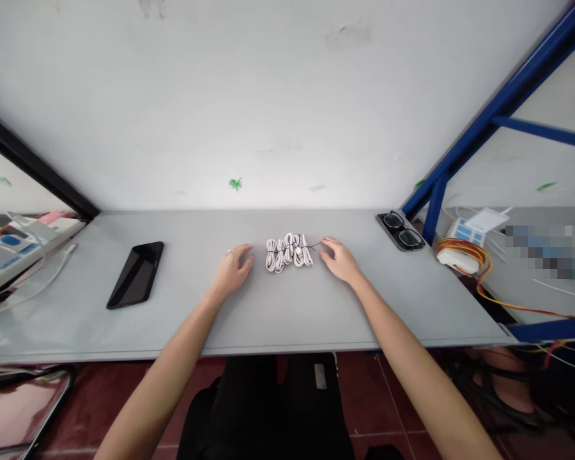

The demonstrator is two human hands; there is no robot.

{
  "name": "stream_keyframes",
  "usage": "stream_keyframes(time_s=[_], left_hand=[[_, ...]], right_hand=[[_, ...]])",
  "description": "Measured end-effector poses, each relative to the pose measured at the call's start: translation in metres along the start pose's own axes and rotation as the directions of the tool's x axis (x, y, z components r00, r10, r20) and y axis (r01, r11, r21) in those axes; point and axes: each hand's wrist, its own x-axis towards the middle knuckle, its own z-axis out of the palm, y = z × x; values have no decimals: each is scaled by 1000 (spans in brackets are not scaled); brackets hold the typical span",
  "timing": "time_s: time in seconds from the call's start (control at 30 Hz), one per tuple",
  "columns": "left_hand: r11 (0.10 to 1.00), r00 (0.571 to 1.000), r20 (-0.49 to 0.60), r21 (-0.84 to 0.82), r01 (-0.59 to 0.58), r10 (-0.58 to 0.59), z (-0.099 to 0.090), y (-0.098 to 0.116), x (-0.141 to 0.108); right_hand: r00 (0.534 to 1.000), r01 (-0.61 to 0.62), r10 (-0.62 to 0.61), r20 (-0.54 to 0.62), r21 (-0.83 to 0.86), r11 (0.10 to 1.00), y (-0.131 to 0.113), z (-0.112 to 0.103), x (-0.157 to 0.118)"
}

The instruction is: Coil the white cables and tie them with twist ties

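Observation:
Several white cables (289,250), each coiled into a small bundle, lie in a row on the grey table. A thin black tie (311,246) runs across them and sticks out to the right. My left hand (232,269), with a ring on one finger, rests to the left of the bundles, apart from them. Its fingers are curved, thumb and forefinger spread, and it holds nothing. To the right of the bundles is my right hand (339,258), its thumb and fingers apart. The loose end of the tie reaches its fingertips; whether they touch is unclear.
A black tablet or phone (136,275) lies at left. At back right, glasses (404,230) rest on a dark flat object. Beyond the blue frame (434,211) sit a power strip (460,252) and red-yellow wires (479,268). Another power strip (33,246) is at far left.

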Motion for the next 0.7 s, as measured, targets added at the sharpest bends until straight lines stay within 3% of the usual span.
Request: stream_keyframes(time_s=[0.13, 0.2, 0.27, 0.33, 0.43, 0.7], left_hand=[[994, 968, -250, 94, 55, -29, -31, -23, -35], [968, 913, -405, 204, 143, -49, -48, -43, -60], [910, 828, -545, 265, 318, -130, -65, -65, -84], [831, 791, -559, 297, 470, -247, -77, -84, -104], [756, 783, -436, 287, 588, -443, -87, -99, -119], [762, 797, -447, 317, 566, -406, -88, -93, -119]], right_hand=[[1000, 6, -6, 4, -27, 1000, -3, 1, -2], [1000, 4, -3, 25, -30, 1000, -4, 0, -2], [999, 1, 0, 34, -30, 1000, -5, 0, -1], [999, -6, 7, 33, -31, 1000, -5, 0, 0], [1000, -15, 16, 21, -43, 999, -5, 0, 0], [999, 25, -22, 31, -103, 994, -5, 2, -3]])
